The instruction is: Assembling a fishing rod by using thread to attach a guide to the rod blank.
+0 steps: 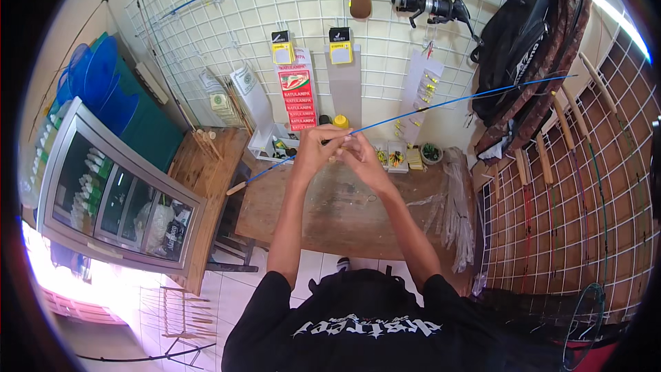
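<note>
Both hands meet over the far half of the wooden table [330, 217]. Left hand [313, 155] closed around the thin blue rod [441, 105], steadying it; right hand [361, 158] pinching fingertips at the same spot, seemingly on something too small to make out. Rod slim, glossy, pale handle end low left, tip rising right toward the black bag [523, 34]. Beyond, white wire grid [385, 41] holds a spinning reel [430, 3] and carded packets. Small compartment boxes [396, 157] just past my knuckles.

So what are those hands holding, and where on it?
Both hands, left hand and right hand, grip a thin blue rod near its lower, thicker end, above the wooden table.
</note>
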Available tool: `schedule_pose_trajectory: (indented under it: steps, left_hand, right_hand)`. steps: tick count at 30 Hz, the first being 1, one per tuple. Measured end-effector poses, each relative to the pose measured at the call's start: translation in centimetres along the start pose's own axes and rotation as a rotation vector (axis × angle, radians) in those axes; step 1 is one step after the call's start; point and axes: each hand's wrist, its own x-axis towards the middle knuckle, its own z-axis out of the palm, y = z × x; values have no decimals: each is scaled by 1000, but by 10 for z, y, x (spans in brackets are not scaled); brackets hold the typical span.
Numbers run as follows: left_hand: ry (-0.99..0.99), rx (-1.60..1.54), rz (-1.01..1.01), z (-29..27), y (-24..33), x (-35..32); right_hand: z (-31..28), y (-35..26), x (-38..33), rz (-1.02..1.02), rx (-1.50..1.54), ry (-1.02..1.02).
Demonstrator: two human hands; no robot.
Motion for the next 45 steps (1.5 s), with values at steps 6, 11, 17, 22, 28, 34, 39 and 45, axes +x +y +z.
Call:
schedule_pose_trajectory:
  steps: [6, 11, 17, 22, 28, 34, 39, 45]
  left_hand:
    - [134, -122, -7, -4, 22, 13]
    - [146, -211, 27, -5, 40, 31]
    - [226, -156, 159, -15, 64, 52]
    - [164, -386, 25, -31, 75, 70]
    - [188, -424, 153, -57, 57, 86]
    - [183, -389, 141, -87, 19, 84]
    - [194, -384, 100, -98, -31, 75]
    - [57, -251, -48, -103, -95, 38]
  right_hand:
    - [26, -26, 15, 4, 168, 54]
    - [31, -20, 29, 11, 163, 33]
    - [42, -41, 43, -149, 107, 169]
    - [45, -62, 57, -245, 20, 229]
    - [48, -66, 84, -294, -197, 288]
    - [49, -44, 111, -336, -503, 306]
    - [40, -31, 123, -205, -516, 317]
    - [43, -34, 135, -189, -399, 418]
